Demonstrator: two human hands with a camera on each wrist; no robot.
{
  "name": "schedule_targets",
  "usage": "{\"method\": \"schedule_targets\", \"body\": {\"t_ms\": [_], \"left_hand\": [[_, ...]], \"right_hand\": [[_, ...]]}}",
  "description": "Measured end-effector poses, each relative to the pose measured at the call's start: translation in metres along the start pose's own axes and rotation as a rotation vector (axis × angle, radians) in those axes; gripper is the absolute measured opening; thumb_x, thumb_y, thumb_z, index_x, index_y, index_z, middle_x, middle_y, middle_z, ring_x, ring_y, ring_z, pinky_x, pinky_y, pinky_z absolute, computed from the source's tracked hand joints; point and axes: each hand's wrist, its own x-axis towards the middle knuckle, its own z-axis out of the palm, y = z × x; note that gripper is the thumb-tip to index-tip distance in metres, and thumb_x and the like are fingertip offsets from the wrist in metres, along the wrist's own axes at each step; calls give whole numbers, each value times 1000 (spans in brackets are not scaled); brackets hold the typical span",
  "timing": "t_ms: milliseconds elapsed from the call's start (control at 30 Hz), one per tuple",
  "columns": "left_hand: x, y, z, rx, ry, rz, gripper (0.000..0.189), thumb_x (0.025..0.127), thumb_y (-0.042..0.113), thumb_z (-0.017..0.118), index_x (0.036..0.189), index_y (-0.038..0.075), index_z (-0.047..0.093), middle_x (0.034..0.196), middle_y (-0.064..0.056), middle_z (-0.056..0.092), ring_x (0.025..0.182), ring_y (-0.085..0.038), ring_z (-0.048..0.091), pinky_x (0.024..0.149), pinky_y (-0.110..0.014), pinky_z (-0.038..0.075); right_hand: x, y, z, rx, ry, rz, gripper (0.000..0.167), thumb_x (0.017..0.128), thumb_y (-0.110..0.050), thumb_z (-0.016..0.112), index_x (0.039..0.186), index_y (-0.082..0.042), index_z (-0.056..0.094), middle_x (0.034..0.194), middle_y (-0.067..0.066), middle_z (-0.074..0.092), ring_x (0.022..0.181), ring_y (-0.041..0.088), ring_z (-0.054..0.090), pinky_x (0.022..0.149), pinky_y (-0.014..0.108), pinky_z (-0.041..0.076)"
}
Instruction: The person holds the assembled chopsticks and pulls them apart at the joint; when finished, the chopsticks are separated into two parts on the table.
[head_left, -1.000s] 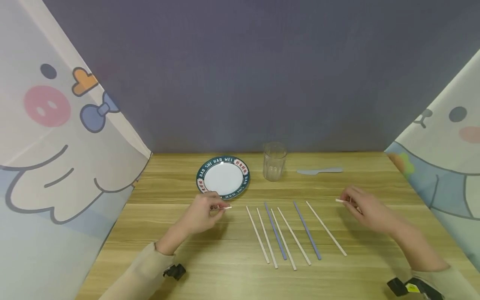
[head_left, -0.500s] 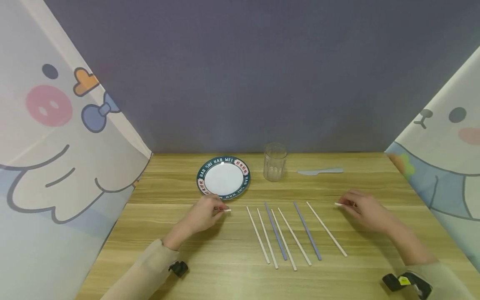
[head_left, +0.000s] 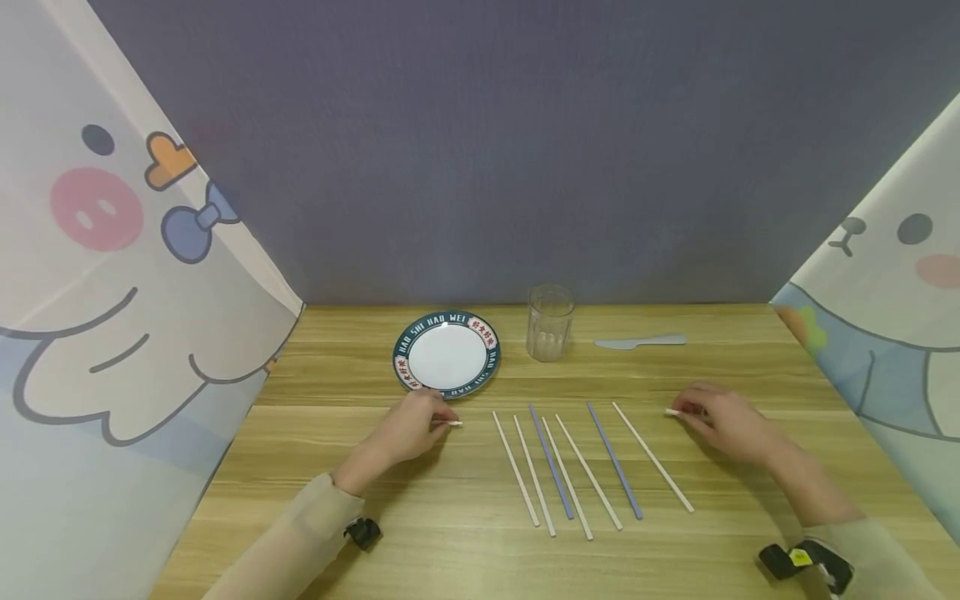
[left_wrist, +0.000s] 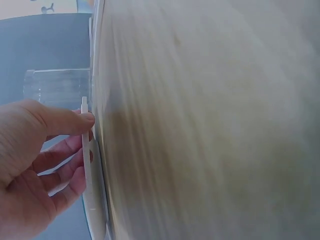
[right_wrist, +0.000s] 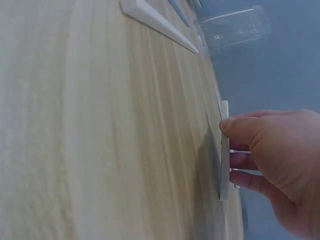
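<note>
My left hand pinches a short white stick between thumb and fingers, low over the table by the plate's near edge. On the opposite side, the right hand pinches another short white stick the same way, close above the wood. Between the two hands lies a spread row of thin long sticks, slanting toward the near right. Most are white, like the rightmost white stick; two are blue, one being the blue stick beside it.
A plate with a dark green lettered rim sits beyond the left hand. Right of it stands a clear glass, then a pale knife lying flat. A grey panel rises behind the wooden table, with cartoon-printed panels at both sides.
Both hands have come slightly lower and nearer, each still pinching its short white stick; the right has also shifted a little left. The row of sticks, plate, glass and knife stay put.
</note>
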Motion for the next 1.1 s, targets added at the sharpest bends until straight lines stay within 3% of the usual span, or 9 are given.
{"method": "schedule_targets", "body": {"t_ms": [200, 433, 600, 700, 800, 1100], "left_hand": [[0, -2, 1, 3, -10, 5, 10, 87, 0, 82, 93, 8, 84, 84, 0, 74, 82, -15, 68, 79, -29, 62], [0, -1, 1, -6, -63, -31, 11, 88, 2, 82, 94, 11, 84, 89, 0, 77, 86, -16, 70, 81, -30, 63], [3, 4, -2, -34, -78, -33, 11, 87, 6, 84, 96, 11, 83, 91, 0, 77, 86, -14, 70, 81, -29, 63], [6, 8, -5, -31, -65, -3, 13, 87, 7, 84, 99, 9, 83, 94, -1, 79, 87, -14, 73, 82, -28, 63], [9, 15, -11, -14, -58, 31, 17, 87, 7, 84, 104, 7, 82, 98, -4, 79, 88, -17, 75, 83, -29, 64], [24, 48, -26, -21, -94, 139, 20, 90, 9, 82, 110, 6, 81, 107, -5, 80, 101, -21, 74, 95, -36, 62]], "right_hand": [[-2, 1, 1, 18, -13, -4, 27, 81, 0, 88, 94, -19, 74, 88, -16, 63, 78, -7, 54, 62, 24, 52], [-2, 2, 3, 30, -20, -27, 11, 91, -12, 84, 92, -15, 74, 92, -12, 66, 81, 1, 63, 67, 26, 57], [2, -4, -8, 8, -18, 82, 19, 86, -4, 85, 94, -16, 73, 89, -12, 67, 78, 2, 62, 64, 28, 55], [9, -9, -17, -27, 15, 110, 20, 84, 0, 84, 94, -13, 73, 86, -9, 68, 75, 5, 61, 61, 27, 52], [18, -18, -23, -48, 36, 83, 20, 82, 1, 84, 95, -9, 73, 84, -6, 69, 71, 6, 60, 58, 25, 51], [46, -65, -20, 47, 40, 15, 18, 86, 2, 80, 98, -9, 73, 80, -11, 65, 67, -6, 50, 54, 19, 44]]}}
